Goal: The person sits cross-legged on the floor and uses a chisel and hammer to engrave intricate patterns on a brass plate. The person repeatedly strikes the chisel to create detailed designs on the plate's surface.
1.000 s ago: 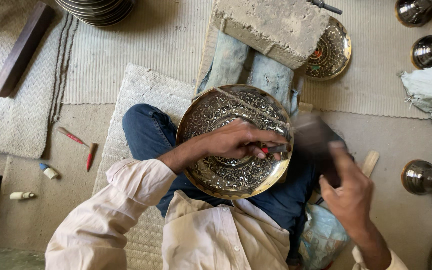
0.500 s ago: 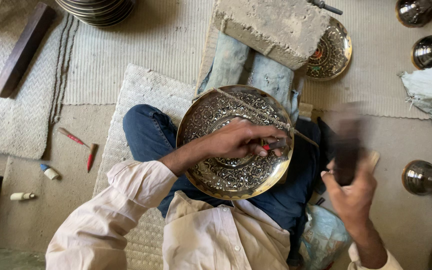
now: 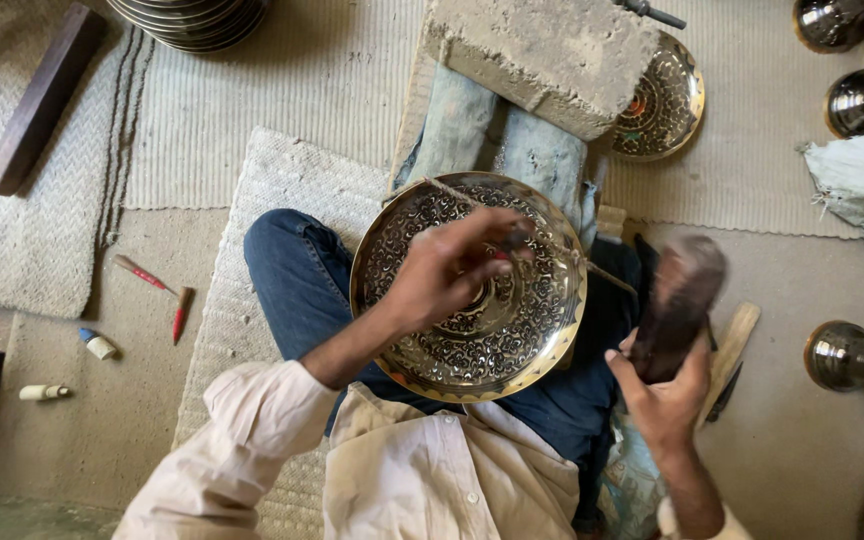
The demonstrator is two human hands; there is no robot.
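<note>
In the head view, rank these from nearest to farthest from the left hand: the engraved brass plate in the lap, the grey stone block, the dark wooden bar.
From the left hand:
1. Engraved brass plate, directly under the hand, in the lap.
2. Grey stone block, ahead, top centre.
3. Dark wooden bar, far off on the mat, top left corner.

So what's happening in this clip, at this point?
A person sits on a woven mat with a round engraved brass plate resting on their lap. The left hand is over the plate's middle, pinching a small tool against its patterned surface. The right hand holds a dark mallet-like block raised beside the plate, blurred. A second decorated plate lies beyond a concrete block.
</note>
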